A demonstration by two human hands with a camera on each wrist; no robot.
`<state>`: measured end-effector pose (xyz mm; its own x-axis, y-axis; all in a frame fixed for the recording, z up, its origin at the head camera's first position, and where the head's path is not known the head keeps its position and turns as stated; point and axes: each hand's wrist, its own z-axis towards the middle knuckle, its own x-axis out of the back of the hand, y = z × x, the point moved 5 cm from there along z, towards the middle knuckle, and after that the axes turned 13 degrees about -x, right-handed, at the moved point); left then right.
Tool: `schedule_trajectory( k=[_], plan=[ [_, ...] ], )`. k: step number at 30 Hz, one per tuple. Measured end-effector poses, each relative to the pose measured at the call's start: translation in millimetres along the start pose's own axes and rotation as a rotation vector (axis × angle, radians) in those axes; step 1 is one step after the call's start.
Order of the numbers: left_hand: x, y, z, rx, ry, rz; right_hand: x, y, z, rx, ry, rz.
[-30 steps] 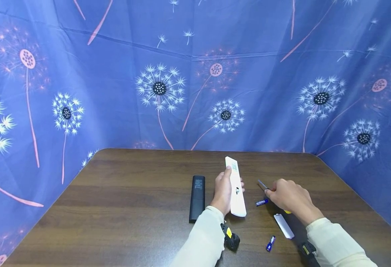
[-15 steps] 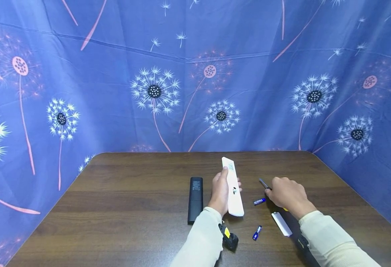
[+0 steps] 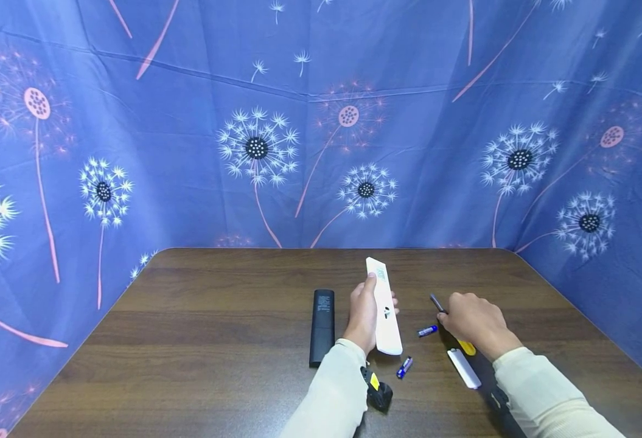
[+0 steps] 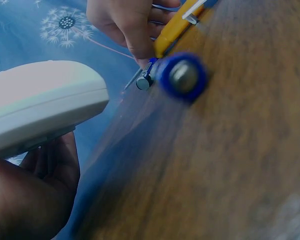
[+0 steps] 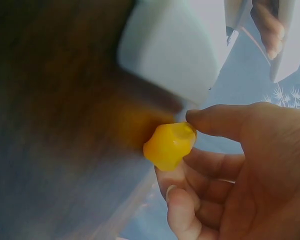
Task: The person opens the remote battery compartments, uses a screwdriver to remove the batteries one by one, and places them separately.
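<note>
My left hand [image 3: 362, 313] grips a white remote control [image 3: 387, 331], tilted up over the table, its thumb along the near edge. A small dark opening shows on its upward face. On the right, my right hand [image 3: 475, 319] pinches the yellow handle [image 5: 170, 145] of a screwdriver [image 3: 437, 303] between thumb and fingers, low over the table; its shaft points forward and left. Between the hands lies a blue battery [image 3: 427, 331]. Another blue battery [image 3: 404, 367] is just below the remote's near end. A white battery cover [image 3: 464, 368] lies beside the yellow handle.
A black remote control [image 3: 322, 328] lies on the wooden table [image 3: 205, 340] left of my left hand. Behind the table hangs a blue curtain [image 3: 189, 182] printed with dandelions. A black wrist camera [image 3: 378, 392] juts from my left sleeve.
The nearer battery has rolled left and away from me, toward the white remote. More of the yellow handle shows below my right hand. My left hand keeps its hold on the remote.
</note>
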<state>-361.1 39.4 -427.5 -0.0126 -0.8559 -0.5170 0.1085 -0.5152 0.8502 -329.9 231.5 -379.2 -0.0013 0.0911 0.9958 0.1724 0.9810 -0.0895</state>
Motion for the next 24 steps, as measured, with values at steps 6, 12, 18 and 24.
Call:
schedule_trajectory(
  k=[6,12,18,24],
  plan=[
    [0.9,-0.1,-0.5,-0.003,0.009,-0.007,0.3,-1.1,0.2,-0.007,0.015,-0.018],
    [1.2,0.4,-0.7,0.000,0.014,-0.008,0.0,-2.4,-1.0,-0.014,0.023,-0.021],
    [1.5,1.5,0.0,-0.003,0.007,-0.007,-0.5,-3.9,-2.8,-0.006,0.041,-0.002],
    [0.4,1.8,-0.4,0.010,0.004,-0.008,1.1,-1.6,-5.0,-0.012,0.052,0.008]
  ],
)
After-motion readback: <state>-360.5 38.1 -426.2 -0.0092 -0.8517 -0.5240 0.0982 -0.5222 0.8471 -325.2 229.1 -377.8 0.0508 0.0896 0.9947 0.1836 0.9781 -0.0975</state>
